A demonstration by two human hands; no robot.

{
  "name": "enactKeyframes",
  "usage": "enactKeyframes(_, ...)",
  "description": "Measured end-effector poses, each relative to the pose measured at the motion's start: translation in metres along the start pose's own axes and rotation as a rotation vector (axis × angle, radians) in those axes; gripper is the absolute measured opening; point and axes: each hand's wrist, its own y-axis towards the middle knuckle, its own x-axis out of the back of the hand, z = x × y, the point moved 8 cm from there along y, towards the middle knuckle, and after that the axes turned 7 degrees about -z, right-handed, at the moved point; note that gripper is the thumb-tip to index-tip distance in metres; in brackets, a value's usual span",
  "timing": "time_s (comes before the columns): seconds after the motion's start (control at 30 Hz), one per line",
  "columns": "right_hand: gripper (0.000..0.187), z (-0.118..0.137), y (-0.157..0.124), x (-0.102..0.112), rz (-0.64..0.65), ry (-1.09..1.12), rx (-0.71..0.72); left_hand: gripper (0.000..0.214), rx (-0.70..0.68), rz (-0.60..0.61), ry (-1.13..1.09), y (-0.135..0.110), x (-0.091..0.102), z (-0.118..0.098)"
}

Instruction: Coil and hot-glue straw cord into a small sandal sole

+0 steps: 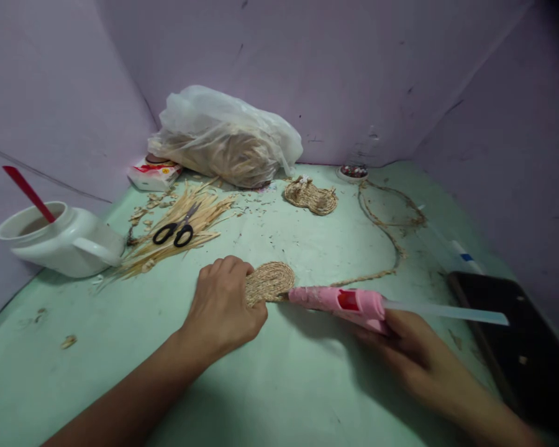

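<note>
My left hand [226, 301] is closed round one end of a flat oval coil of braided straw [272, 278], and its far end shows beyond my fingers. In my right hand [407, 347] is a pink hot glue gun [326, 299], its nozzle at the coil's lower right edge. A long translucent glue stick [447, 311] juts from the gun's back. Behind the gun, a braided straw cord [391, 267] loops away over the table; where it meets the coil is hidden. My right fingers are mostly hidden behind the gun's handle.
Black-handled scissors [173, 233] lie on loose straw strips [200, 208]. A white jug [81, 239] with a red stick stands left. Behind are a filled plastic bag [228, 139], a small box [153, 176], a woven straw piece [310, 196] and a bead dish [353, 172]. A dark phone [517, 347] lies right.
</note>
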Motion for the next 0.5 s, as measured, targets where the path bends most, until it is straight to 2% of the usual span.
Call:
enactKeyframes(0.17, 0.027, 0.0012, -0.0015, -0.0079, 0.045, -0.005, 0.006, 0.030, -0.005, -0.004, -0.004, -0.0013, -0.0017, 0.0000)
enactKeyframes(0.5, 0.028, 0.0029, -0.0008, -0.0085, 0.069, 0.006, 0.041, 0.030, -0.019, -0.029, -0.040, -0.0017, -0.0001, -0.0008)
